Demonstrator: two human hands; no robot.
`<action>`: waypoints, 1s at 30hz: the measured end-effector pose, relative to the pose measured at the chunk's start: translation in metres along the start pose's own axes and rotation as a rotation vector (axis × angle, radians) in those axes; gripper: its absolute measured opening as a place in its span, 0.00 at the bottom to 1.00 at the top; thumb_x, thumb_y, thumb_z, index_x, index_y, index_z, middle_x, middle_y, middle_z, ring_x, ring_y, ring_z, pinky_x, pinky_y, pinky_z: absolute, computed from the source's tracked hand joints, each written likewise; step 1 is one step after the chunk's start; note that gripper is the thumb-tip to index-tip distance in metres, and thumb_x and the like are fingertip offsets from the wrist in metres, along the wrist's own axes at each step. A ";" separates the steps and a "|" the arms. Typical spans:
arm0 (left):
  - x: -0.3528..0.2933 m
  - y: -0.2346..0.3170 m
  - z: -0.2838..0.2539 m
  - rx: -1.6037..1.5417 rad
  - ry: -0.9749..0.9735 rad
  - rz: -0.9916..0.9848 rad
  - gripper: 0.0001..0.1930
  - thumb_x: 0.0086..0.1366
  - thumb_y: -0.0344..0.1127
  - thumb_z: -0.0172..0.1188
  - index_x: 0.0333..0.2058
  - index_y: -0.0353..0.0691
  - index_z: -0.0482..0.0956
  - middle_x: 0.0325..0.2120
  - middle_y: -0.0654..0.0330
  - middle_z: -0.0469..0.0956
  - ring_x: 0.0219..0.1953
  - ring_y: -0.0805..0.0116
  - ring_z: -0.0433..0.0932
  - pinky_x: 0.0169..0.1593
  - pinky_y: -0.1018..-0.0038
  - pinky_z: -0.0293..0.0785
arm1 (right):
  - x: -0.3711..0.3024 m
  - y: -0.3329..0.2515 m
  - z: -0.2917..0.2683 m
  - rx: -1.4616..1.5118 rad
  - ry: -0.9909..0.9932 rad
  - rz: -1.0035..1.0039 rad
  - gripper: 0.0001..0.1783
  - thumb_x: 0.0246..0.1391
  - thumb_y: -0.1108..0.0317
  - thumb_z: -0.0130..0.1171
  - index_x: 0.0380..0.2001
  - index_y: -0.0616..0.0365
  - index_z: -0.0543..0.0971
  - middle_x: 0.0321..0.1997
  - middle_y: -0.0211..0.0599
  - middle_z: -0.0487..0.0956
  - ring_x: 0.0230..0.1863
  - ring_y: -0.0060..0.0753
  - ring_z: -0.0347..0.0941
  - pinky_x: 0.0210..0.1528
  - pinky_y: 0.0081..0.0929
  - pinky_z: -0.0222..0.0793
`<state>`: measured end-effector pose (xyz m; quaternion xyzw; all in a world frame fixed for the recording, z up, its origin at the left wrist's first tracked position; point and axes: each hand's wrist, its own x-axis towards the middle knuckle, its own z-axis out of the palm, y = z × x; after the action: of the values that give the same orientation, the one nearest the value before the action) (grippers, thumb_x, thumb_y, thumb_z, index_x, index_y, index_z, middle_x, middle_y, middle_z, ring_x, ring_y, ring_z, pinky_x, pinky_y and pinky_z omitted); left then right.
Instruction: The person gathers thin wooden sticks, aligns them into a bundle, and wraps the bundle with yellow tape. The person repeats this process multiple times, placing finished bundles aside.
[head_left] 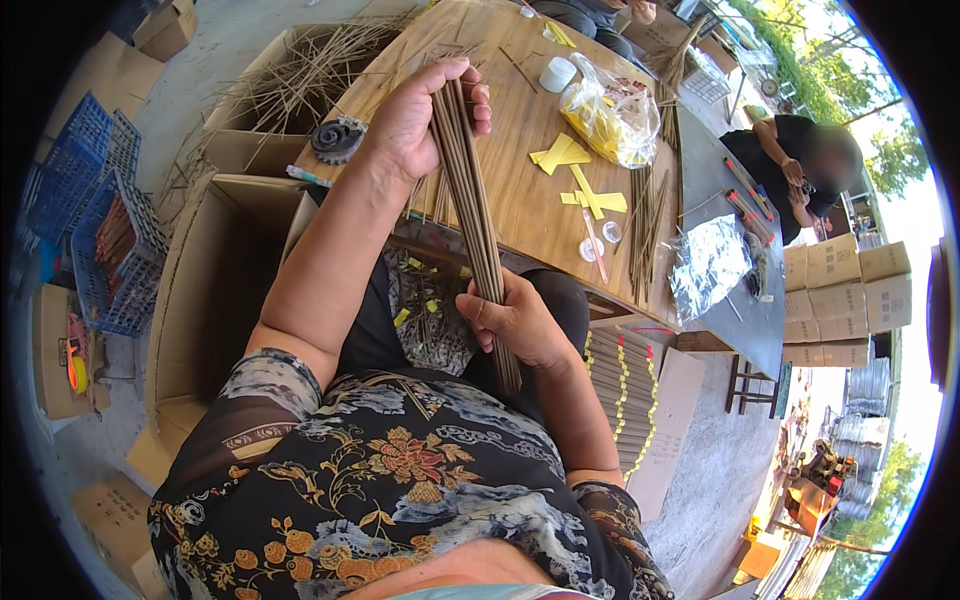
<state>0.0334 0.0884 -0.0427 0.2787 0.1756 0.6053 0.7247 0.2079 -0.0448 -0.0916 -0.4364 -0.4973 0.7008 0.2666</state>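
Observation:
A bundle of long, thin brown sticks (470,195) slants in front of me, its far end over the wooden table (510,200) and its near end over my lap. My left hand (410,122) is closed round the far end, with its fingers curled over the stick tips. Lower down, my right hand (520,322) wraps round the bundle, its thumb lying across the sticks. Yellow paper strips (562,152) lie on the table to the right of the bundle. More loose brown sticks (648,225) rest along the table's right side.
An open cardboard box (215,270) stands at my left, and another box of loose sticks (300,75) behind it. A dark round object (338,140), a plastic bag (612,115) and a white jar (557,74) are on the table. A person (800,175) works at the right.

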 end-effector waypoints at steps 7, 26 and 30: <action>0.011 -0.002 -0.019 -0.062 -0.127 -0.029 0.14 0.61 0.42 0.52 0.36 0.36 0.70 0.23 0.58 0.73 0.23 0.69 0.73 0.29 0.74 0.73 | -0.001 -0.001 0.000 0.078 -0.028 0.020 0.10 0.49 0.68 0.59 0.28 0.59 0.67 0.17 0.26 0.68 0.14 0.17 0.63 0.16 0.16 0.60; -0.024 -0.036 0.010 -0.221 -0.202 -0.225 0.11 0.61 0.43 0.53 0.27 0.43 0.69 0.15 0.69 0.65 0.16 0.80 0.64 0.23 0.83 0.63 | -0.001 -0.010 -0.004 0.457 -0.197 0.051 0.09 0.49 0.71 0.57 0.29 0.58 0.66 0.17 0.28 0.66 0.13 0.20 0.63 0.14 0.17 0.61; -0.016 -0.039 -0.003 -0.314 -0.400 -0.217 0.12 0.62 0.43 0.52 0.28 0.41 0.68 0.15 0.68 0.65 0.17 0.79 0.64 0.23 0.82 0.63 | 0.001 -0.010 -0.002 0.441 -0.221 0.008 0.09 0.49 0.70 0.57 0.26 0.59 0.66 0.14 0.27 0.64 0.11 0.21 0.62 0.12 0.17 0.59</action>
<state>0.0584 0.0688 -0.0704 0.2565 -0.0382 0.4769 0.8398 0.2082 -0.0395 -0.0829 -0.2905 -0.3568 0.8368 0.2967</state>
